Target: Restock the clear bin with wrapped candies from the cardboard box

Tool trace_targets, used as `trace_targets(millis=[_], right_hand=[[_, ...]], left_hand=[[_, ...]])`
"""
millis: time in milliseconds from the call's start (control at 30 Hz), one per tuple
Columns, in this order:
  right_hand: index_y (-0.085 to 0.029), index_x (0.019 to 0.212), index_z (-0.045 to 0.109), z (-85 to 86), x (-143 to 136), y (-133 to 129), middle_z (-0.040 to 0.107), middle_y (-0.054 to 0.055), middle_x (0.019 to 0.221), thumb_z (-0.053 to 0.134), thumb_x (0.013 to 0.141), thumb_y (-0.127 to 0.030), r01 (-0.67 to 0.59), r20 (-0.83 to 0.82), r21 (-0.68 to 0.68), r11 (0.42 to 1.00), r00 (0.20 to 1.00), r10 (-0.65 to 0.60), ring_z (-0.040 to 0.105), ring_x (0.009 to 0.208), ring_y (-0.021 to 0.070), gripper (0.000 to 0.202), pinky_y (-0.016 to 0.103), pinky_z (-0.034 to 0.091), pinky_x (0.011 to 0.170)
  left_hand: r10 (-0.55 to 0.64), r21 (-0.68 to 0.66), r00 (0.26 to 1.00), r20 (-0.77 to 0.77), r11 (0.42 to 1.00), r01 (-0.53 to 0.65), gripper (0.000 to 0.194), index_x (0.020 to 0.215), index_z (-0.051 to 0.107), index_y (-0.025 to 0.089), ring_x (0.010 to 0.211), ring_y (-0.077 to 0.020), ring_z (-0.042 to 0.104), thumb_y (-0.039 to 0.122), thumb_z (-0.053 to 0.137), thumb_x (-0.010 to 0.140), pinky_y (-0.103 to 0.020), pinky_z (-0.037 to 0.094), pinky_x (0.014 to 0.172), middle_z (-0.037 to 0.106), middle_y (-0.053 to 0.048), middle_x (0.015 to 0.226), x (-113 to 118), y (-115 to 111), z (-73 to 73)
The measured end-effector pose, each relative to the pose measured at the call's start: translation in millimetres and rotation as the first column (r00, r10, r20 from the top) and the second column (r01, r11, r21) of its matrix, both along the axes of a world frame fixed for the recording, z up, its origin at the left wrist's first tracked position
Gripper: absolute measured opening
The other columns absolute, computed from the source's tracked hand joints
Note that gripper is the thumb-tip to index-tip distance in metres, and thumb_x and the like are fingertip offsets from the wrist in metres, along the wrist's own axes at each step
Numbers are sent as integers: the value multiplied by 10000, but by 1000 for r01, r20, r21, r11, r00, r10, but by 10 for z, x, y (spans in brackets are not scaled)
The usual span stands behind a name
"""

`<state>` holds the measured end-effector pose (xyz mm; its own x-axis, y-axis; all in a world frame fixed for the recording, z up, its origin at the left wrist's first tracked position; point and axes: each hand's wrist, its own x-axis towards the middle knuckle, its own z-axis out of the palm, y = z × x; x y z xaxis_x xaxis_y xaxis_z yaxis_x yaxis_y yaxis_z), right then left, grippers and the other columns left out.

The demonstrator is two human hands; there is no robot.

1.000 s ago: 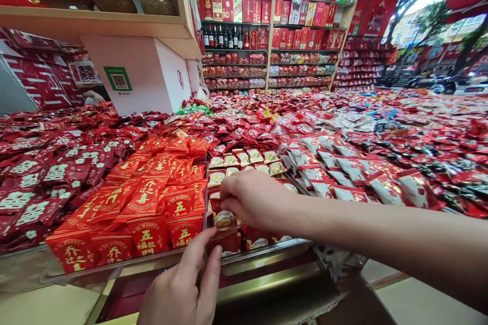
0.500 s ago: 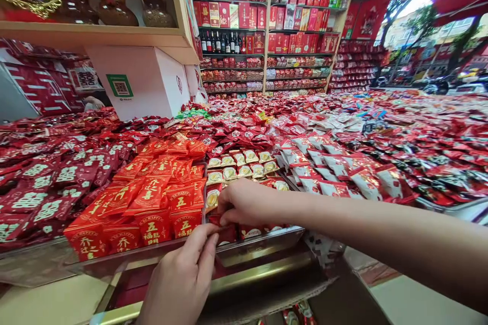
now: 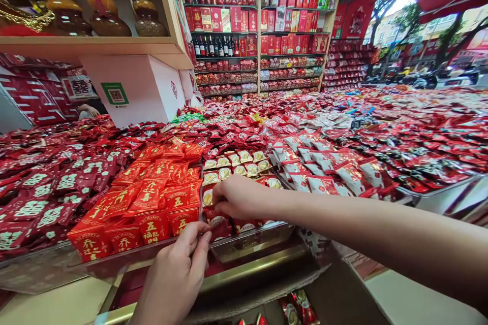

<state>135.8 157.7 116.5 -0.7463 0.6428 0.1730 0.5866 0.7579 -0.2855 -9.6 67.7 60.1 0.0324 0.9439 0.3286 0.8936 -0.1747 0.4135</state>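
Note:
My right hand (image 3: 238, 197) reaches into a clear tray (image 3: 253, 240) of small dark red packets with a round yellow-and-white print. Its fingers are curled down over the front packets (image 3: 218, 223); what its fingertips hold is hidden. At the tray's front left corner is my left hand (image 3: 179, 264), thumb and forefinger pressed together at the edge of a dark red packet; whether they grip it is unclear. Bright orange-red packets (image 3: 152, 213) with gold characters stand in the tray just left of my hands.
An open cardboard box (image 3: 328, 294) with more packets (image 3: 295, 310) lies below the tray. White-and-red packets (image 3: 324, 162) fill the right side. A white pillar (image 3: 133, 89) rises at the left. Another person's hand (image 3: 87, 110) shows far left.
My right hand has lifted slightly away from my left hand, and the front dark red packet between them is more exposed. The view has shifted a little.

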Motion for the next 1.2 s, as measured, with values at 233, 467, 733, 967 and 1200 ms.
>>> trace_targets(millis=[233,467,733,967,1200], right_hand=[[-168,721,623,50,49,-21,636,43,646,456,681,-160,23,-17,157,987,1000,-20,552,576,145,172,211,319,469],[-159,772,611,6,67,-39,650,66,676,470,695,-179,11,-1,288,958,1000,-11,583,601,182,162,236,346,466],[-154,740,584,-39,143,-4,644,79,697,415,725,-204,80,-69,307,948,996,-61,582,617,184,178,258,392,518],[-159,759,576,-47,213,29,641,74,702,418,717,-202,82,-101,280,957,993,-55,585,627,188,169,249,383,504],[-162,779,584,-1,253,-2,648,77,733,442,690,-173,93,-109,223,970,992,-70,586,647,190,168,249,388,510]], left_hand=[[-152,20,980,-126,988,155,168,845,552,283,665,-138,660,358,407,806,-181,470,577,701,61,772,-53,45,76],[-162,42,961,-223,984,176,213,868,567,289,714,-147,643,402,398,805,-204,487,621,672,33,817,-78,37,94],[-95,-69,884,-458,995,71,221,759,501,241,626,-169,607,358,322,816,-259,457,562,569,-21,827,176,65,274],[-143,-305,907,-397,952,16,134,743,417,236,682,-208,600,292,317,811,-300,409,594,601,-26,748,326,184,409],[-148,-340,932,-331,940,28,143,722,430,234,676,-199,595,319,341,795,-284,404,571,611,-25,748,353,202,429]])
